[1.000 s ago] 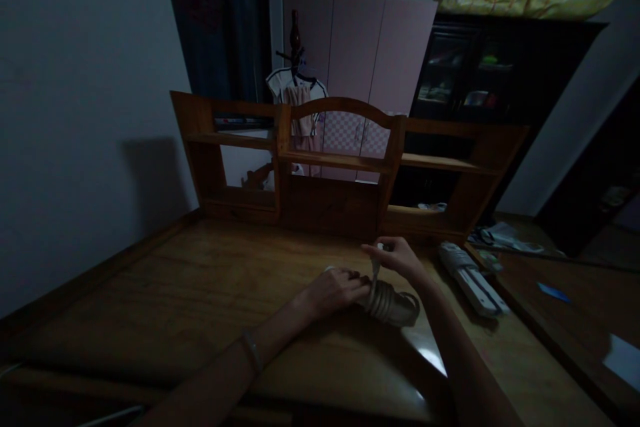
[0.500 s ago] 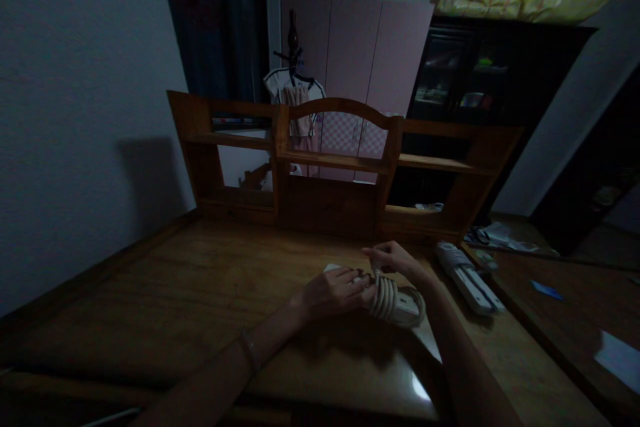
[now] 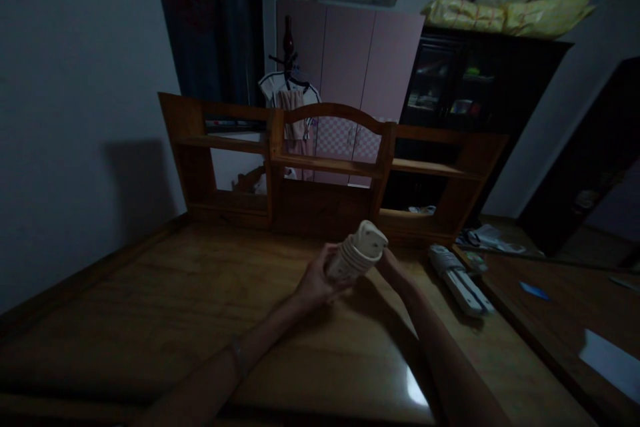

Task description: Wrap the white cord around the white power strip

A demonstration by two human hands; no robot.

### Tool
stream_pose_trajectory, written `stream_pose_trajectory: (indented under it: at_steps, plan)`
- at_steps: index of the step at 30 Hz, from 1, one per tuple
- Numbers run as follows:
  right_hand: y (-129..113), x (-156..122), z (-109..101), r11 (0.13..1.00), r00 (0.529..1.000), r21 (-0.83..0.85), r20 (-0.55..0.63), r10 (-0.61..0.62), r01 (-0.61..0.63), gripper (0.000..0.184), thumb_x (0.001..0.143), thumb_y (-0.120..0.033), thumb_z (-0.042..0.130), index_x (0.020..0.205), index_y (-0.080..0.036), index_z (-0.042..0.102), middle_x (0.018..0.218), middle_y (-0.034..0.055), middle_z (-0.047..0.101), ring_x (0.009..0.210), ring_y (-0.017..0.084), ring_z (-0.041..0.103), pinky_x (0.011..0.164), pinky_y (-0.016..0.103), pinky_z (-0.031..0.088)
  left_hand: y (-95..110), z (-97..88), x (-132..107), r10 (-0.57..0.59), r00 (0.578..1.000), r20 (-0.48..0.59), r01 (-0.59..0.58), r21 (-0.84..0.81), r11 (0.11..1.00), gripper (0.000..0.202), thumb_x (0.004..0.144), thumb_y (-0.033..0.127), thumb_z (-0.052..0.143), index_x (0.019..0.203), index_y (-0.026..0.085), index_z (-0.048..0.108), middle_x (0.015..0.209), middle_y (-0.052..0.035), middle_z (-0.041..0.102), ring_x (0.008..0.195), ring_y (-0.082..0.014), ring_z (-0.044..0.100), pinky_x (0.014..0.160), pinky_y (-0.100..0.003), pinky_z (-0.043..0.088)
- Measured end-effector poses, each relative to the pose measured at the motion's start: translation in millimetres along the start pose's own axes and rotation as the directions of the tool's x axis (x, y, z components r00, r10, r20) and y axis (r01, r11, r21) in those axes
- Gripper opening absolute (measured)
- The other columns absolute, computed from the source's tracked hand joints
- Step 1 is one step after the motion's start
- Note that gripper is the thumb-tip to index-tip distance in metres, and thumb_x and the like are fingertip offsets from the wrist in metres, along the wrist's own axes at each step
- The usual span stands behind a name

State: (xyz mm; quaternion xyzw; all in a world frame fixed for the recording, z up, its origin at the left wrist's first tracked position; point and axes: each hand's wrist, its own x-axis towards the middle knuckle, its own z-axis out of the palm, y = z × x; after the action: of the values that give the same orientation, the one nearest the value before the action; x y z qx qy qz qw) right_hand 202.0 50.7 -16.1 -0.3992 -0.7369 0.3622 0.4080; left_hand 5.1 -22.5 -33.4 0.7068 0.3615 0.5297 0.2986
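Note:
A white power strip [image 3: 371, 237] is held up above the desk, tilted, one end towards me. Its white cord [image 3: 356, 257] is wound around it in several turns. My left hand [image 3: 320, 275] is closed around the strip's lower left side. My right hand [image 3: 389, 263] is at the far right side of the strip, close against the coils. Its fingers are hidden behind the strip, so I cannot see what they grip. A second white power strip [image 3: 463, 283], with its cord bundled at one end, lies on the desk to the right.
The wooden desk [image 3: 200, 307] carries a shelf unit [image 3: 325, 163] along its back edge. A wall [image 3: 75, 113] borders the left. On the brown surface at right lie a blue card [image 3: 533, 290] and a white sheet [image 3: 610, 360].
The power strip has been lifted off the desk and turned end-up. My left hand went from lying over it to gripping it from below; my right hand moved behind it.

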Motion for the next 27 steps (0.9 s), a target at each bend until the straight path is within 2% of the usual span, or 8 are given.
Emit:
stream_pose_trajectory:
  at_steps: [2, 3, 5, 8, 13, 18, 22, 27]
  plan:
    - [-2.9, -1.5, 8.0, 0.994, 0.999, 0.100, 0.002, -0.040, 0.039, 0.071, 0.089, -0.068, 0.014, 0.119, -0.018, 0.055, 0.111, 0.0101, 0.062, 0.104, 0.021, 0.055, 0.087, 0.033, 0.044, -6.4, -2.2, 4.4, -0.148, 0.989, -0.031, 0.138, -0.207, 0.969, 0.069, 0.063, 0.032, 0.079, 0.119, 0.019, 0.041, 0.113, -0.0096, 0.063, 0.100, -0.0223, 0.062, 0.084, -0.034, 0.051]
    - [-4.5, -2.3, 11.5, 0.990, 0.998, 0.132, 0.015, -0.060, 0.057, 0.069, 0.090, -0.066, 0.016, 0.119, -0.018, 0.055, 0.111, 0.0100, 0.062, 0.104, 0.021, 0.055, 0.088, 0.033, 0.044, -10.1, -3.3, 5.3, -0.219, 0.975, -0.026, 0.202, -0.283, 0.937, 0.070, 0.062, 0.033, 0.080, 0.118, 0.018, 0.041, 0.110, -0.0102, 0.064, 0.097, -0.0224, 0.064, 0.081, -0.034, 0.052]
    - [-7.4, -4.0, 16.8, 0.987, 0.995, 0.146, 0.058, -0.075, 0.066, 0.060, 0.088, -0.065, 0.034, 0.117, -0.017, 0.056, 0.108, 0.0093, 0.062, 0.102, 0.021, 0.056, 0.087, 0.032, 0.044, -17.4, -4.6, 4.8, -0.320, 0.947, 0.001, 0.294, -0.397, 0.870, 0.068, 0.062, 0.034, 0.079, 0.117, 0.018, 0.042, 0.109, -0.0110, 0.064, 0.093, -0.0224, 0.065, 0.077, -0.034, 0.053]
    - [-11.0, -7.2, 19.2, 0.995, 0.994, 0.091, 0.101, -0.037, 0.027, 0.056, 0.080, -0.059, 0.055, 0.118, -0.016, 0.055, 0.109, 0.0082, 0.062, 0.098, 0.021, 0.057, 0.083, 0.030, 0.046, -25.1, -3.1, 1.9, -0.379, 0.922, 0.073, 0.362, -0.505, 0.784, 0.067, 0.063, 0.032, 0.079, 0.118, 0.019, 0.043, 0.107, -0.0108, 0.065, 0.091, -0.0231, 0.067, 0.075, -0.034, 0.054]
    - [-15.5, -14.5, 14.7, 0.995, 0.982, 0.098, 0.190, -0.006, -0.013, 0.051, 0.083, -0.051, 0.057, 0.119, -0.016, 0.053, 0.110, 0.0071, 0.061, 0.093, 0.019, 0.057, 0.079, 0.028, 0.046, -26.1, 1.2, 1.2, -0.404, 0.893, 0.196, 0.435, -0.602, 0.669, 0.072, 0.062, 0.028, 0.080, 0.122, 0.019, 0.041, 0.104, -0.0119, 0.067, 0.084, -0.0250, 0.069, 0.069, -0.034, 0.054]
    - [-16.8, -17.0, 17.4, 0.997, 0.988, 0.074, 0.153, -0.022, 0.010, 0.050, 0.083, -0.052, 0.055, 0.116, -0.014, 0.056, 0.098, 0.0066, 0.062, 0.082, 0.017, 0.055, 0.071, 0.027, 0.045, -22.6, -1.2, 1.8, -0.383, 0.897, 0.220, 0.437, -0.563, 0.701, 0.068, 0.064, 0.034, 0.079, 0.121, 0.017, 0.045, 0.106, -0.0136, 0.066, 0.086, -0.0256, 0.068, 0.074, -0.036, 0.052]
    - [-23.6, -19.0, 24.3, 0.999, 0.994, 0.022, 0.097, -0.044, 0.042, 0.049, 0.080, -0.052, 0.060, 0.113, -0.015, 0.057, 0.097, 0.0065, 0.062, 0.081, 0.018, 0.055, 0.070, 0.027, 0.045, -22.5, -5.6, 5.4, -0.373, 0.921, 0.113, 0.377, -0.497, 0.781, 0.064, 0.068, 0.049, 0.072, 0.118, 0.014, 0.053, 0.112, -0.0139, 0.064, 0.099, -0.0265, 0.062, 0.084, -0.036, 0.048]
    - [-33.5, -22.6, 28.0, 0.994, 0.984, -0.008, 0.141, -0.109, 0.111, 0.044, 0.082, -0.050, 0.058, 0.108, -0.015, 0.061, 0.088, 0.0046, 0.063, 0.074, 0.016, 0.055, 0.066, 0.025, 0.044, -18.4, -10.1, 9.2, -0.338, 0.939, 0.071, 0.335, -0.428, 0.840, 0.067, 0.064, 0.056, 0.072, 0.112, 0.011, 0.060, 0.106, -0.0128, 0.067, 0.096, -0.0263, 0.062, 0.080, -0.031, 0.048]
